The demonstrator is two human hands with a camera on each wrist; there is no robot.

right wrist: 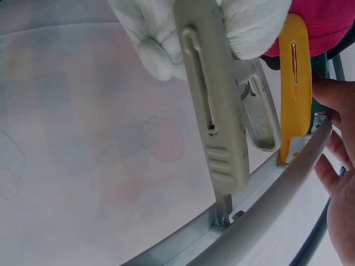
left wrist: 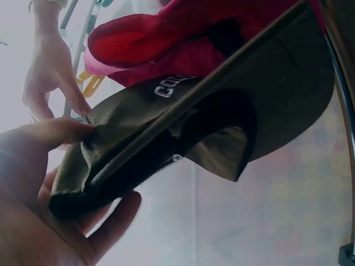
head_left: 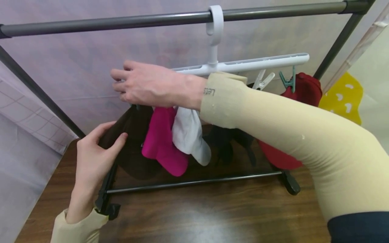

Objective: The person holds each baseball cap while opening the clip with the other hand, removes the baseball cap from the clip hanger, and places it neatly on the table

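Pale lilac fabric backdrop [head_left: 91,67], dark wood-grain tabletop [head_left: 197,216], grey metal rail [head_left: 121,21] overhead, soft even light

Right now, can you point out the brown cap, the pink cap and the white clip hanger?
brown cap [head_left: 133,158], head view, crown.
pink cap [head_left: 161,141], head view, middle.
white clip hanger [head_left: 258,62], head view, right bar.

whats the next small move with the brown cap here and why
Probably squeeze open the clip at the hanger's left end and ease the brown cap down out of it. The right hand is at that end above the cap, where the wrist view shows fingers by a clip, and the left hand grips the cap's brim from below, ready to take its weight.
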